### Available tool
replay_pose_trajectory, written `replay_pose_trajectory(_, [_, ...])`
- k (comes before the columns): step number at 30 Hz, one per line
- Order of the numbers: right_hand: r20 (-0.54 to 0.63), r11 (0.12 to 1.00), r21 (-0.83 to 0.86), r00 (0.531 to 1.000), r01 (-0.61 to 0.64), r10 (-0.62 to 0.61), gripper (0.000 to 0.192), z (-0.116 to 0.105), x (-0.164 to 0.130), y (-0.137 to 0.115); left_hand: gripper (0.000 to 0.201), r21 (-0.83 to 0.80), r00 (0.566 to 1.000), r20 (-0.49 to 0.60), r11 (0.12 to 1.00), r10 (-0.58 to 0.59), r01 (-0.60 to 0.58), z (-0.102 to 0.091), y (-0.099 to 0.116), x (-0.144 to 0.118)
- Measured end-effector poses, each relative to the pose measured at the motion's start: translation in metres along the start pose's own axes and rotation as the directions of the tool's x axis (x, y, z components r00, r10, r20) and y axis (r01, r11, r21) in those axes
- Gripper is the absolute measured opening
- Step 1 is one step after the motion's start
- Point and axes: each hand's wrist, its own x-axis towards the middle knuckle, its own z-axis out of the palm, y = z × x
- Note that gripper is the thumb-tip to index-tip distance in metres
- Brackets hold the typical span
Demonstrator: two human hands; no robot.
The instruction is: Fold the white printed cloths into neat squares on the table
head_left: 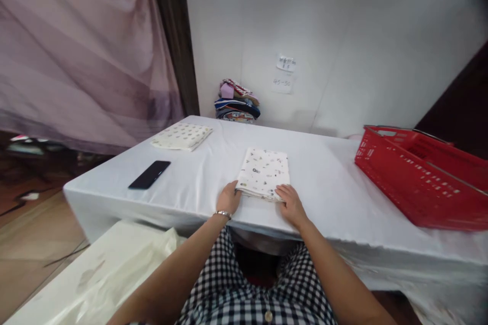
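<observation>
A folded white cloth [264, 171] with small scattered prints lies flat on the white-covered table [316, 172], straight in front of me. My left hand [229, 199] is closed on its near left corner, thumb and fingers at the edge. At the near right corner, my right hand [292, 205] grips the cloth, its fingers lying over the top. The folded layers show along the near edge between both hands. A second folded cloth [183, 136], cream with small motifs, rests near the table's far left corner.
A black phone [149, 174] lies on the table's left side. On the right stands a red plastic basket [404, 177]. A pile of folded clothes [237, 104] is behind the far edge, by the wall. A white surface with crumpled plastic [145, 264] is at lower left.
</observation>
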Motion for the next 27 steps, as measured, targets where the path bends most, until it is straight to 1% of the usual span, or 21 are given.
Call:
replay_pose_trajectory(5, [0.004, 0.999, 0.030, 1.000, -0.011, 0.011, 0.058, -0.003, 0.004, -0.004, 0.034, 0.083, 0.999, 0.046, 0.997, -0.003, -0.001, -0.003, 0.001, 0.008])
replay_pose_trajectory(12, [0.041, 0.999, 0.028, 0.999, -0.029, 0.028, 0.060, -0.004, 0.003, -0.006, 0.034, 0.146, 0.997, 0.077, 0.989, 0.018, -0.029, -0.009, 0.004, 0.009])
replay_pose_trajectory(14, [0.046, 0.999, 0.025, 0.999, -0.022, 0.021, 0.061, -0.004, 0.003, -0.006, 0.037, 0.157, 0.997, 0.081, 0.988, -0.010, -0.003, -0.010, 0.005, 0.009])
replay_pose_trajectory(16, [0.047, 1.000, 0.021, 0.999, -0.018, 0.017, 0.061, -0.003, 0.003, -0.005, 0.046, 0.167, 0.996, 0.085, 0.986, -0.029, 0.014, -0.011, 0.007, 0.008])
replay_pose_trajectory(18, [0.046, 1.000, 0.017, 0.999, -0.016, 0.015, 0.061, -0.003, 0.003, -0.005, 0.052, 0.206, 0.993, 0.113, 0.979, -0.016, -0.008, -0.013, 0.008, 0.007])
replay_pose_trajectory(23, [0.033, 1.000, 0.022, 0.999, -0.021, 0.020, 0.060, -0.001, 0.002, -0.005, 0.051, 0.358, 0.966, 0.251, 0.922, 0.057, -0.148, -0.022, 0.011, 0.006])
replay_pose_trajectory(25, [0.030, 0.999, 0.033, 0.999, -0.022, 0.021, 0.059, -0.001, 0.002, -0.005, 0.051, 0.372, 0.963, 0.265, 0.915, 0.058, -0.157, -0.024, 0.012, 0.006])
replay_pose_trajectory(27, [0.030, 0.999, 0.039, 0.999, -0.022, 0.021, 0.059, -0.001, 0.003, -0.006, 0.050, 0.375, 0.963, 0.268, 0.916, 0.039, -0.141, -0.025, 0.012, 0.007])
